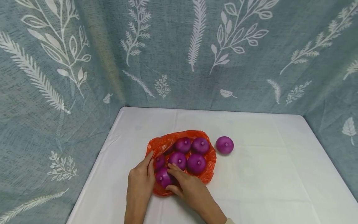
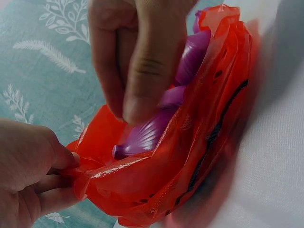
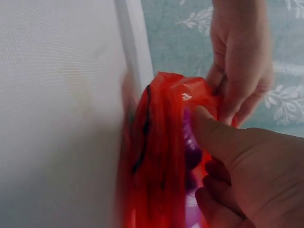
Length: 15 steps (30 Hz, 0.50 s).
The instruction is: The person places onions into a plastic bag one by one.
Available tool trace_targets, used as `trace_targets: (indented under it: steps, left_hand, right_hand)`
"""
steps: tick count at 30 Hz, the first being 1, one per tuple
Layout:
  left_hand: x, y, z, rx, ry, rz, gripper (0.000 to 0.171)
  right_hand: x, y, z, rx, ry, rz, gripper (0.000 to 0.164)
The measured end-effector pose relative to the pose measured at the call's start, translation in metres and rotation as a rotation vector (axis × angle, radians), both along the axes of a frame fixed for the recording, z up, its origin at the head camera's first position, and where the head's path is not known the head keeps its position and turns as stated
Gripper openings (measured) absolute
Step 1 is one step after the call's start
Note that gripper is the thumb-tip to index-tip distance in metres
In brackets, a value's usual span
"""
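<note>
A red plastic bag (image 1: 211, 165) with a wide mouth stands on the table, holding several purple onions (image 1: 196, 164) with short stems upward. At its left side my left hand (image 1: 140, 182) pinches the bag's rim between thumb and fingers; the left wrist view shows the pinched film close up. Over the bag's near side is my right hand (image 1: 193, 189), its thumb and fingertips apart and loosely bent. They sit right beside the nearest onion (image 2: 147, 133), with no onion enclosed between them. One more onion (image 1: 225, 145) lies outside the bag to its right.
A white cloth covers the table (image 1: 268, 174). Teal curtains (image 1: 179, 84) with white leaf prints hang behind the table and along both sides.
</note>
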<state>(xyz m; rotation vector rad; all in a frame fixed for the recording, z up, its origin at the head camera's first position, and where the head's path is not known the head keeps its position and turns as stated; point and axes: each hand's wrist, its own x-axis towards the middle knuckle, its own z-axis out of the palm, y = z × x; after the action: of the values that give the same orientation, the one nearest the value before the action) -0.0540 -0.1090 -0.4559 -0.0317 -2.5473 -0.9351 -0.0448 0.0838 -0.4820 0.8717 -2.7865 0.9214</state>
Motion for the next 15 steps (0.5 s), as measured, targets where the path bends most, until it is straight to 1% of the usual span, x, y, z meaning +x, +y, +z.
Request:
trace_targets:
  steps: [3,5,7,9,13,15]
  left_hand:
    - [0.0,0.0,-0.001,0.002,0.009,0.005,0.036]
    - [0.0,0.0,-0.001,0.008,0.005,0.006,0.037]
    - [0.0,0.001,-0.001,0.014,0.001,0.008,0.037]
    - [0.0,0.001,0.0,0.019,-0.003,0.008,0.037]
    - [0.0,0.001,0.001,0.018,0.001,0.008,0.037]
    - [0.0,0.001,0.002,0.018,-0.003,0.004,0.037]
  right_hand:
    - [-0.002,0.008,0.004,-0.088,0.039,-0.051,0.05]
    - [-0.006,0.018,0.006,-0.166,0.064,-0.111,0.047]
    - [-0.012,0.03,0.008,-0.233,0.087,-0.193,0.046]
    - [-0.019,0.043,0.009,-0.275,0.111,-0.287,0.047]
    - [-0.029,0.07,0.009,-0.301,0.14,-0.49,0.053]
    - [-0.032,0.083,0.009,-0.304,0.129,-0.585,0.056]
